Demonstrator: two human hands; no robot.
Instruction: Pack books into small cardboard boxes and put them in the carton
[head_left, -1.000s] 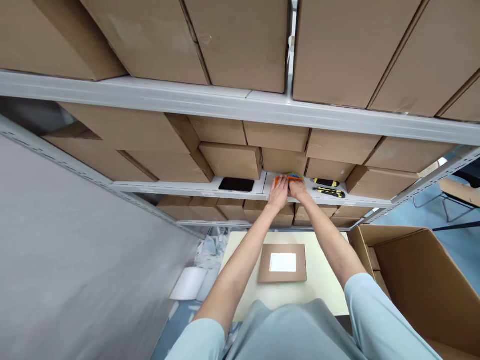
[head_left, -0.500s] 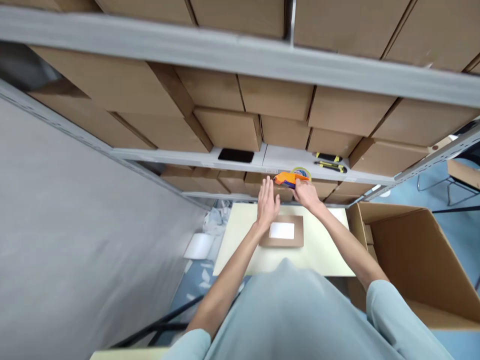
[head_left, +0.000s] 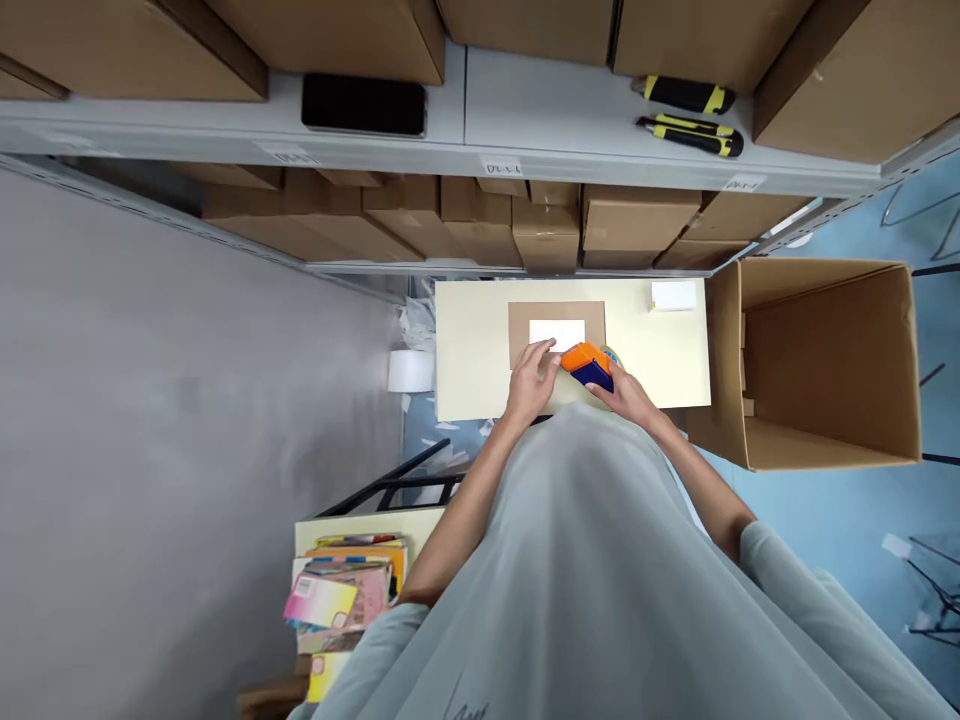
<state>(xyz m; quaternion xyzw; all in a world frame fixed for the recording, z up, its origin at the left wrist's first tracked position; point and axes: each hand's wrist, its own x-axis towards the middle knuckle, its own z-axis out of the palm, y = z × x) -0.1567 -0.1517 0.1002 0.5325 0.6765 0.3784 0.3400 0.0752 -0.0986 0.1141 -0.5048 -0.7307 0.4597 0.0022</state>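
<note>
My right hand (head_left: 628,393) grips an orange and dark-blue tape dispenser (head_left: 589,366), with part of a tape roll showing at its far side. My left hand (head_left: 528,388) has its fingers stretched out and its thumb apart, close beside the dispenser's front end; whether the thumb touches it I cannot tell. Just beyond the hands, a flat brown cardboard box (head_left: 519,322) lies on a pale table (head_left: 472,350). A white label (head_left: 556,331) is on its top, partly covered by my left fingertips.
A large open carton (head_left: 825,365) stands right of the table, near a small white box (head_left: 673,295). Ahead, a shelf (head_left: 547,110) holds cardboard boxes, a black phone (head_left: 364,105) and utility knives (head_left: 690,135). Colourful printed packets (head_left: 352,580) lie at lower left, beside a grey wall.
My view has tipped downward. Both hands have come back toward my body with the tape dispenser, from beyond the flat box to its near edge.
</note>
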